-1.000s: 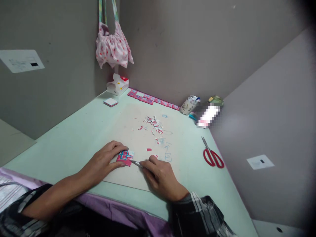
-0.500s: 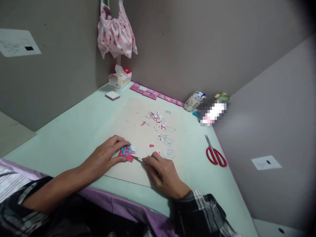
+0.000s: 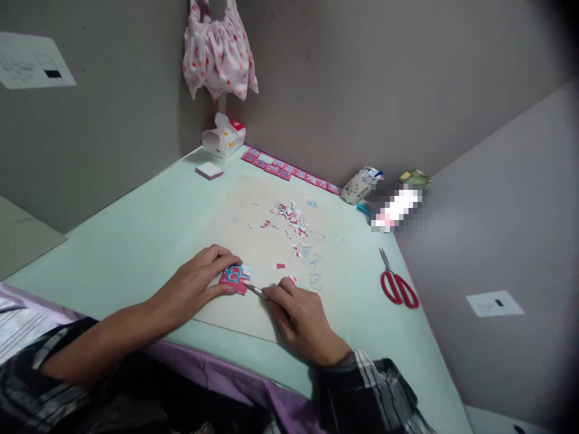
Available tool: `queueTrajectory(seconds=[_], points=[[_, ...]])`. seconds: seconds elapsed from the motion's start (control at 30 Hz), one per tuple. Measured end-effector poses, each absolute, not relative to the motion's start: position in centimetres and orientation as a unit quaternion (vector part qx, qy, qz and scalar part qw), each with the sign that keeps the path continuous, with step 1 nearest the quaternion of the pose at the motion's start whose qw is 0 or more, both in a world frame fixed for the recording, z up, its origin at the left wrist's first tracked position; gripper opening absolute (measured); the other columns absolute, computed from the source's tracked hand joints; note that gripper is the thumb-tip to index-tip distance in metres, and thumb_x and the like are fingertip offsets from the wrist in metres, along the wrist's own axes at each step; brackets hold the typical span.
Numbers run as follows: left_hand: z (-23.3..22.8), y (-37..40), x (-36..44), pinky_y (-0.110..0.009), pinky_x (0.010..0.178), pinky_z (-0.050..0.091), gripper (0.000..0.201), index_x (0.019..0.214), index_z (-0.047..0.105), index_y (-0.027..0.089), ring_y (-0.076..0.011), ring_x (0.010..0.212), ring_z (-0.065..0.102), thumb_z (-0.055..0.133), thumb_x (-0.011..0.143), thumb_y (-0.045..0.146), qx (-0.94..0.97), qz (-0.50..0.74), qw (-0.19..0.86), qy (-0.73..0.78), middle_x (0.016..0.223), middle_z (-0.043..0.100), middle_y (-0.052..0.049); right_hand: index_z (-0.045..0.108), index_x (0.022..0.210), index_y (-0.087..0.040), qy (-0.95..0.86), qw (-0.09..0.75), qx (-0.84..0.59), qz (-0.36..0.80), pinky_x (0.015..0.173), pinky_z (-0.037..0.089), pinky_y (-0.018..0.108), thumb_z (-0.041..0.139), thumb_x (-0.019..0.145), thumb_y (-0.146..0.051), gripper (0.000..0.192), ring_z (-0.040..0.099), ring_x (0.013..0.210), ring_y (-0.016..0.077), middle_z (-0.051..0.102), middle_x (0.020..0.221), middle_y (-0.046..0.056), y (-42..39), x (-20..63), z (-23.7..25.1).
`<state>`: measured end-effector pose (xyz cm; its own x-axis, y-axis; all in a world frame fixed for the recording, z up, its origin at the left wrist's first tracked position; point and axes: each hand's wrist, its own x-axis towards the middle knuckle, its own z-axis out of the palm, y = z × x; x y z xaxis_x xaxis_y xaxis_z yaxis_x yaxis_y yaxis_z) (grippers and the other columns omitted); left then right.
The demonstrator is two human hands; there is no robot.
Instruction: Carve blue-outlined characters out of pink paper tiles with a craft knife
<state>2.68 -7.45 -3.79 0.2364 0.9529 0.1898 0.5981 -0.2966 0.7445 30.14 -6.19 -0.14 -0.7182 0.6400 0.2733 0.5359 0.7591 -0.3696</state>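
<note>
A small red card [image 3: 235, 287] with a blue-outlined character and a white patch lies flat on the beige board [image 3: 235, 322]. My left hand [image 3: 199, 277] grips it at its left side, the thumb along the lower edge and the fingers at the top. My right hand [image 3: 296, 310] is closed round a craft knife [image 3: 257, 291] like a pen. The blade tip meets the card's right part, and most of the handle is hidden in the fingers. A small red scrap [image 3: 280, 266] rests just beyond the right hand.
Red and white cuttings [image 3: 292, 216] are heaped farther up the board. Red-handled scissors [image 3: 398, 289] lie at the right. Along the back are a row of red cards [image 3: 294, 172], a tissue pack [image 3: 224, 141], a square stack [image 3: 209, 170] and a pen holder [image 3: 359, 185].
The camera view has shifted slightly. Both hands stay almost in place; the knife tip remains at the card, whose lower right edge now looks straighter.
</note>
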Motion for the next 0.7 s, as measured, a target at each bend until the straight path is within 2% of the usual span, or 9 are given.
queueTrajectory(seconds=[0.27,0.47,0.7], points=[[-3.78,-7.27,2.72,-0.041,0.103,0.051,0.036,0.131,0.067,0.031,-0.0277,0.117,0.064,0.061,0.099,0.046,0.744,0.326,0.264,0.52,0.125,0.066,-0.005,0.067,0.115,-0.02,-0.918,0.177,-0.332,0.128,0.062,0.037,0.028,0.044,0.111,-0.024,0.023,0.055,0.068,0.0142,0.063,0.091,0.003,-6.05,29.7,-0.23],[-3.85,-7.25,2.63,-0.038,0.103,0.05,0.035,0.133,0.066,0.031,-0.0262,0.117,0.064,0.059,0.1,0.04,0.744,0.329,0.278,0.51,0.126,0.065,-0.005,0.066,0.116,-0.019,-0.919,0.198,-0.324,0.107,0.061,0.036,0.029,0.043,0.111,-0.021,0.024,0.055,0.066,0.0149,0.062,0.089,0.004,-6.18,30.26,-0.55],[-3.8,-7.22,2.87,-0.039,0.102,0.05,0.033,0.129,0.067,0.03,-0.0269,0.115,0.064,0.059,0.1,0.043,0.746,0.328,0.265,0.515,0.123,0.065,-0.005,0.066,0.114,-0.018,-0.922,0.188,-0.322,0.101,0.06,0.034,0.029,0.043,0.111,-0.022,0.024,0.054,0.066,0.0147,0.062,0.089,0.004,-5.94,29.67,-0.44]])
